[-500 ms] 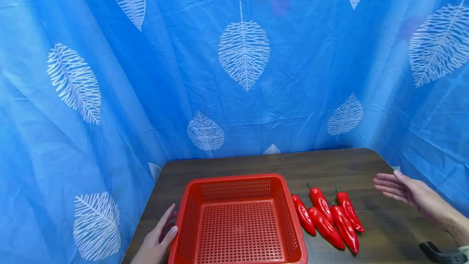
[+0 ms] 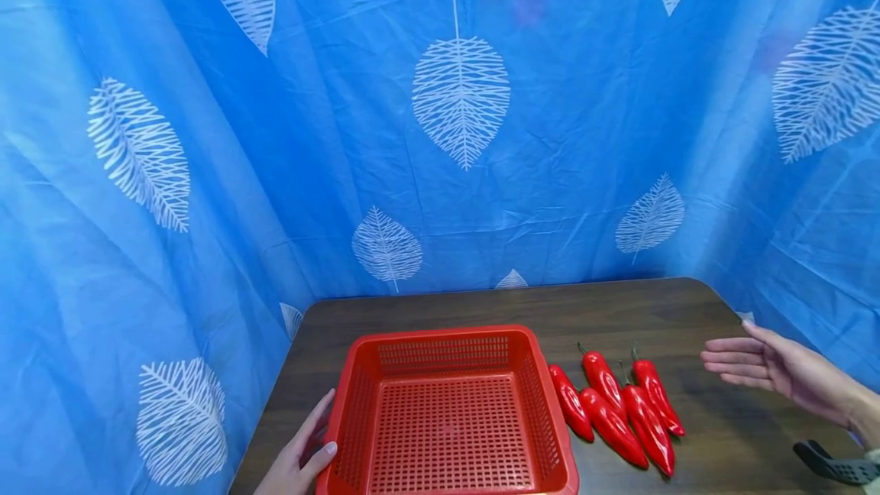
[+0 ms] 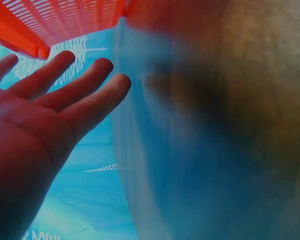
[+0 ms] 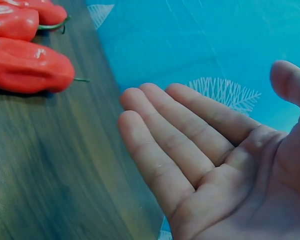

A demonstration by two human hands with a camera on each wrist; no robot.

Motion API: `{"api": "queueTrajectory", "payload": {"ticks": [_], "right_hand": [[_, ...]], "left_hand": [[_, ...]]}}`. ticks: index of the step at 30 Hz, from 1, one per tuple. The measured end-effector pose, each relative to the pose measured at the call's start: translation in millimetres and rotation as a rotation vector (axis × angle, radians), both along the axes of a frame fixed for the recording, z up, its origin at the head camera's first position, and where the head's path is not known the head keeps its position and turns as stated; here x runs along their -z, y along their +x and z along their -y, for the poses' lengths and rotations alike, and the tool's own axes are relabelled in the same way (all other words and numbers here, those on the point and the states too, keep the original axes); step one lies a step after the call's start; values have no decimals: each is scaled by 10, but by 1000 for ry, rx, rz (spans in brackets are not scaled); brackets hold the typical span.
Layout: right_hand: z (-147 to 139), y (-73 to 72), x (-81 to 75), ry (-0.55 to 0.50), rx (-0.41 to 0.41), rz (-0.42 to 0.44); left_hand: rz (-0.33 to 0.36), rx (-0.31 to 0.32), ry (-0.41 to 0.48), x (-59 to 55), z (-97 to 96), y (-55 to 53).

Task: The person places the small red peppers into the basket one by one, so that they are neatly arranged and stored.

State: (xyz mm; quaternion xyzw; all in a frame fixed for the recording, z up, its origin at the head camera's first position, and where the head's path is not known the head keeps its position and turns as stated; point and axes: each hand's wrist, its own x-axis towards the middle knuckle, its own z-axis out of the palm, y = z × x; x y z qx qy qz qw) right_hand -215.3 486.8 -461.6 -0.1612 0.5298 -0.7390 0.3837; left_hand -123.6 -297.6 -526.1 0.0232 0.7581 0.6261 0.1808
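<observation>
A red plastic basket [image 2: 447,434] with a perforated floor and walls sits on the dark wooden table, with nothing inside. My left hand [image 2: 299,453] is at its left side, fingers extended and thumb right at the rim; in the left wrist view the same hand [image 3: 50,110] shows spread fingers below the basket wall [image 3: 75,22]. Several glossy red peppers [image 2: 612,426] with green stems lie in a loose group right of the basket. Farther right, my right hand [image 2: 784,365] is held with straight fingers and palm turned toward the peppers, holding nothing.
The brown wooden table [image 2: 440,312] has a rounded far right corner. A blue curtain [image 2: 330,136] with white leaf prints surrounds its back and sides. A dark band [image 2: 832,468] is around the right wrist.
My left hand has shifted slightly down and right against the basket side. The right hand has turned a little, staying in about the same place. Basket and peppers have not moved.
</observation>
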Motion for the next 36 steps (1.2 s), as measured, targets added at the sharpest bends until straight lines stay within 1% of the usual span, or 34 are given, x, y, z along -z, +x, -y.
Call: {"api": "queueTrajectory", "payload": {"ticks": [3, 6, 9, 11, 14, 17, 20, 22, 24, 27, 30, 32, 36], "right_hand": [[-14, 13, 54, 30, 0, 29], [-25, 24, 110, 45, 14, 48], [-32, 30, 160, 50, 29, 63], [-30, 36, 191, 74, 51, 67], [-11, 41, 236, 152, 107, 45], [28, 35, 281, 258, 151, -8], [78, 15, 347, 320, 161, -59], [113, 1, 396, 341, 155, -80], [155, -6, 442, 386, 156, -108], [239, -8, 479, 505, 174, -153], [335, -16, 500, 615, 189, -183], [396, -23, 512, 668, 196, -190], [520, -18, 543, 729, 216, -190]], "left_hand": [[12, 32, 41, 14, 23, 19], [29, 67, 101, 47, 33, 33], [12, 87, 143, 82, 35, 57], [0, 97, 162, 97, 40, 74], [-45, 127, 186, 106, 57, 89], [-82, 166, 201, 114, 88, 92], [-34, 174, 239, 138, 116, 96], [14, 154, 259, 160, 128, 100], [57, 148, 290, 181, 143, 100], [56, 171, 318, 209, 173, 96], [70, 201, 358, 219, 200, 95], [91, 208, 378, 216, 213, 97], [147, 207, 414, 195, 226, 108]]}}
